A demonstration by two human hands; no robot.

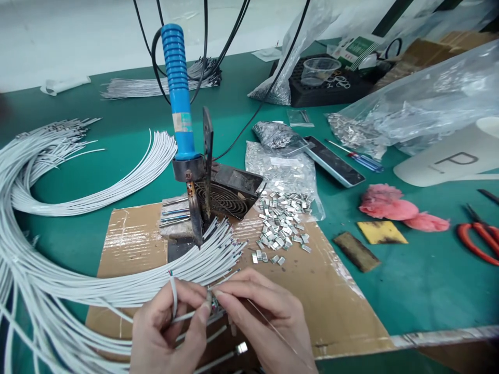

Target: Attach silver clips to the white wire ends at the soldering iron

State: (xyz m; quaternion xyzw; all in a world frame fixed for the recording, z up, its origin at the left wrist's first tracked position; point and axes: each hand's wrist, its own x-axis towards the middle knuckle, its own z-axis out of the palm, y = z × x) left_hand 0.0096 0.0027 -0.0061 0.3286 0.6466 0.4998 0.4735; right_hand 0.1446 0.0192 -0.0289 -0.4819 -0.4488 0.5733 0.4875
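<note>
My left hand (169, 324) is closed, pinching a white cable (174, 296) whose end with coloured cores sticks up by the index finger. Against its fingertips sits my right hand (268, 317), also closed, with a thin silvery solder wire (273, 327) running across its palm side. What lies between the two sets of fingertips is small and mostly hidden. Below the hands, a cable carries a metal connector plug (241, 348). Just beyond them fans a bundle of white cables (210, 259) with stripped, coloured tips. Above that bundle, a blue-handled soldering iron (179, 93) stands tip down in a holder.
Loose metal connector shells (283, 221) lie on the cardboard (331, 301) before a plastic bag (280, 166). A black fan (230, 189) stands behind the iron. To the right are a phone (335, 161), screwdriver (356, 156), sponge (382, 232) and red-handled cutters (481, 236). Coiled cables (39, 202) fill the left.
</note>
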